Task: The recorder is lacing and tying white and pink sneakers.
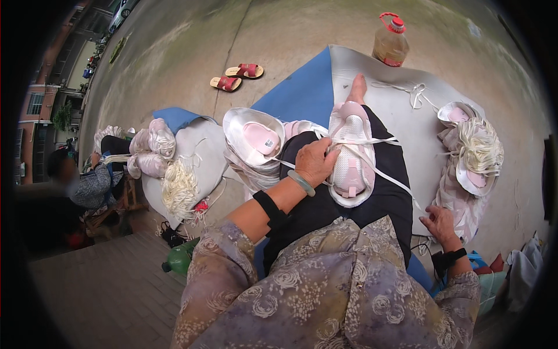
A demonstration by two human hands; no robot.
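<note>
A white and pink shoe upper (350,168) lies lengthwise on my lap, over dark trousers. White shoelace (390,178) crosses its eyelet area, with one strand stretched toward my right side. My left hand (317,161), a pale bangle at its wrist, grips the upper's left edge beside the lacing; its fingertips are bent and partly hidden. Off to the right, my right hand (440,224) is closed at the far end of the long strand. Next to my left hand is a stack of similar uppers (254,139).
On the right rests another stack of uppers topped by a bundle of laces (481,145). More laces (180,189) lie at left on a grey-white sheet. A red-capped bottle (390,43), red sandals (237,77) and a green bottle (179,259) surround me. Another person (93,183) sits far left.
</note>
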